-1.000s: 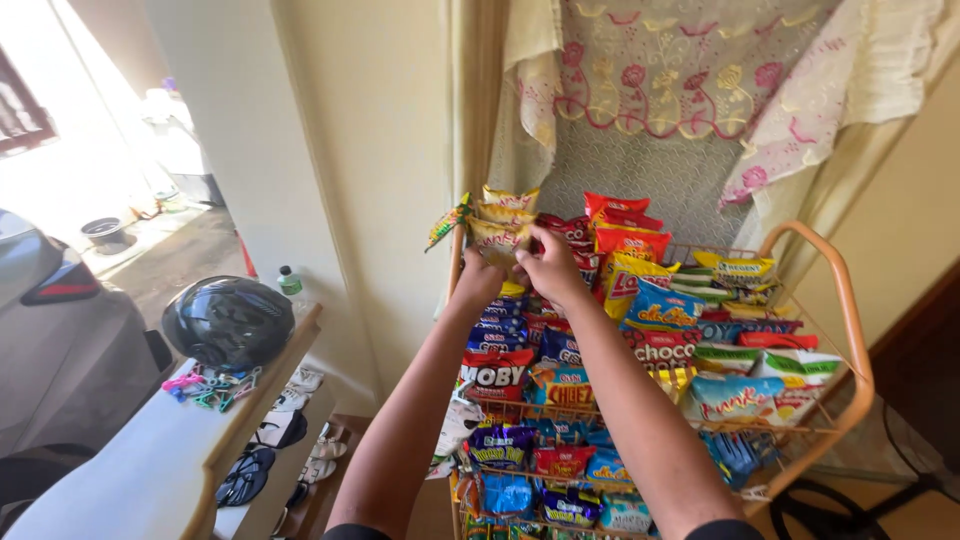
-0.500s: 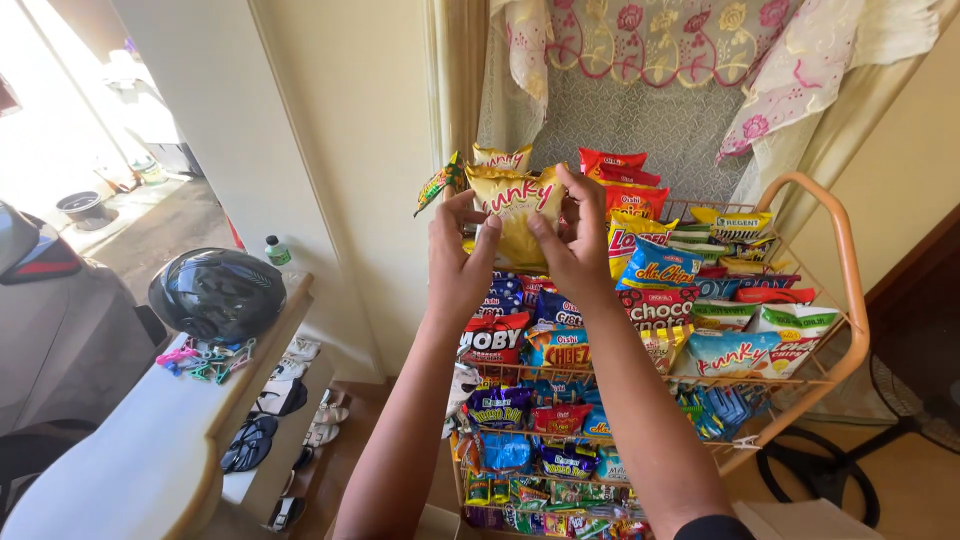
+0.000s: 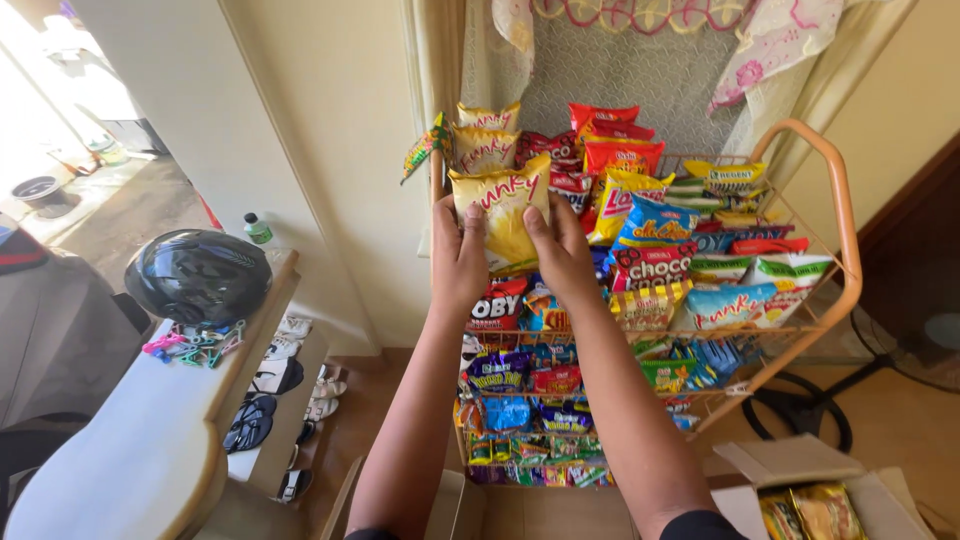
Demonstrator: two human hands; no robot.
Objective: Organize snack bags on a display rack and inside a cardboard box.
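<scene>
yellow snack packet (image 3: 502,212) is held upright before the orange wire rack (image 3: 838,215) of snack bags, left hand (image 3: 458,262) and right hand (image 3: 561,255) fingers pinching its lower corners from both sides.

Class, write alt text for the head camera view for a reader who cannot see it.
Two bare hands, left hand and right hand, hold a yellow snack packet up in front of an orange wire rack crowded with colourful snack packets. To the left, a black helmet sits on a white counter; an open cardboard box lies at lower right.
</scene>
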